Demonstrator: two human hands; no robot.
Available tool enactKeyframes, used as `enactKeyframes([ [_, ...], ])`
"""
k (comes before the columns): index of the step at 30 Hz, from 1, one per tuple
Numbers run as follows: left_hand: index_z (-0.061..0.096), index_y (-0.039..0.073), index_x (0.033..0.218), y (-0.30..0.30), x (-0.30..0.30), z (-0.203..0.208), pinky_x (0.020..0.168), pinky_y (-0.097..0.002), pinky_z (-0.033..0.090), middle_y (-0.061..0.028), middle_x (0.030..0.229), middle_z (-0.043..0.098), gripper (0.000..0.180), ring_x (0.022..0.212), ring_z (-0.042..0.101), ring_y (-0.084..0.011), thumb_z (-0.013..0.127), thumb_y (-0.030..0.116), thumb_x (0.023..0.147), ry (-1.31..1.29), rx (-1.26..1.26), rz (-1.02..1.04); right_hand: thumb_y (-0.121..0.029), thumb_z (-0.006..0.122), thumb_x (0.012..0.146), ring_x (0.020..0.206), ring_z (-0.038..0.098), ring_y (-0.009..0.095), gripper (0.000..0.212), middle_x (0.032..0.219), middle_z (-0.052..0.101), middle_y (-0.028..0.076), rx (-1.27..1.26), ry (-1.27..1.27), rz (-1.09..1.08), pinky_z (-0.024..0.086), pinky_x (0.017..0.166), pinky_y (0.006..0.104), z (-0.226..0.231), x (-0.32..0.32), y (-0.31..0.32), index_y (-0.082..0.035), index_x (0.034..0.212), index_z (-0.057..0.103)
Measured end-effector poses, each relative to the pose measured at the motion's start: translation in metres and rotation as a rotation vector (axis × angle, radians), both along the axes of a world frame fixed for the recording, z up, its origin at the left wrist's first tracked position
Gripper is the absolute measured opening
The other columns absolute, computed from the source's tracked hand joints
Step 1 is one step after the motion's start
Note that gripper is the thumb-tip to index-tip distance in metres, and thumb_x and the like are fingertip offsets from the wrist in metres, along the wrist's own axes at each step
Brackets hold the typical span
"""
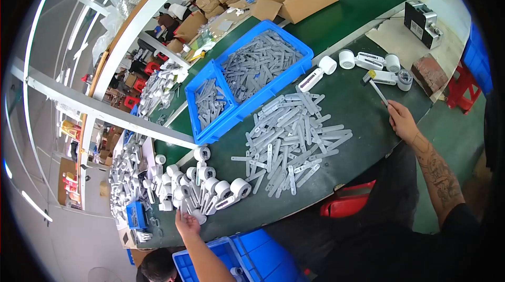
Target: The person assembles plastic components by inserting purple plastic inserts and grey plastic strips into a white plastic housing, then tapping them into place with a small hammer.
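Note:
My right hand (403, 121) is closed round the pale handle of a small hammer (376, 88) at the right of the dark green bench. Its yellow-and-dark head lies over a white handled device (385, 77). At the left end of the bench my left hand (188, 224) has its fingers curled on a white device with a round head (182, 192); its lower part is hidden in the grip. Several similar white devices (223, 189) lie in a row beside that hand. Between my hands spreads a loose heap of flat grey strips (292, 140).
Behind the heap sits a blue divided bin (243, 107) of grey strips. An open cardboard box (297, 1) and a black metal device (422, 24) stand farther back. A white post (121, 116) crosses at left. Blue crates (263, 253) and a red stool (347, 200) are below the bench edge.

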State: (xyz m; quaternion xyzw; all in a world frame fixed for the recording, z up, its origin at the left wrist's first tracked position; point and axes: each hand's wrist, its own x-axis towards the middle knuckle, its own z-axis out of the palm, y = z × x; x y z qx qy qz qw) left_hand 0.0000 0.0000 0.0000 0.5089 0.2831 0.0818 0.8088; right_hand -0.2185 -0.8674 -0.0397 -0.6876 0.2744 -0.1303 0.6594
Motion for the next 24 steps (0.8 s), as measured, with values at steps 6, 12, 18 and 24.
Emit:
enactKeyframes([
  [6, 0.054, 0.006, 0.137, -0.020, 0.007, -0.003, 0.062, -0.0278, 0.049, -0.0115, 0.113, 0.065, 0.059, 0.074, 0.060, -0.0173, 0.082, 0.034, 0.094, 0.081, -0.001, 0.358, -0.031, 0.052, 0.115, 0.052, 0.042, 0.005, 0.036, 0.066, 0.048, -0.004, -0.033, 0.106, -0.057, 0.034, 0.047, 0.0224, 0.016, 0.000, 0.013, -0.010, 0.141, 0.066],
  [12, 0.036, 0.024, 0.162, -0.041, -0.026, 0.012, 0.098, -0.0561, 0.052, -0.0260, 0.155, 0.043, 0.102, 0.135, 0.049, -0.0414, 0.093, 0.032, 0.078, 0.104, 1.345, -0.284, -0.031, 0.051, 0.115, 0.050, 0.040, 0.005, 0.036, 0.065, 0.046, -0.005, -0.064, 0.087, -0.052, 0.031, 0.047, 0.0231, 0.005, 0.003, 0.006, -0.012, 0.141, 0.067],
  [18, 0.006, 0.042, 0.173, -0.108, -0.037, 0.059, 0.127, -0.0665, 0.021, -0.0311, 0.175, -0.014, 0.156, 0.162, -0.006, -0.0551, 0.105, 0.045, 0.052, 0.499, 1.675, -0.606, -0.032, 0.052, 0.115, 0.050, 0.039, 0.005, 0.036, 0.064, 0.046, -0.005, -0.101, 0.124, -0.071, 0.031, 0.045, 0.0236, -0.005, 0.000, -0.004, -0.012, 0.141, 0.067],
  [24, 0.012, 0.049, 0.171, -0.034, -0.042, 0.015, 0.120, -0.0783, 0.026, -0.0209, 0.179, -0.016, 0.148, 0.159, 0.002, -0.0622, 0.102, 0.059, 0.053, 0.393, 1.727, -0.552, -0.032, 0.053, 0.115, 0.049, 0.039, 0.006, 0.036, 0.064, 0.045, -0.005, -0.151, 0.137, -0.056, 0.031, 0.045, 0.0241, -0.008, 0.006, 0.003, -0.013, 0.142, 0.066],
])
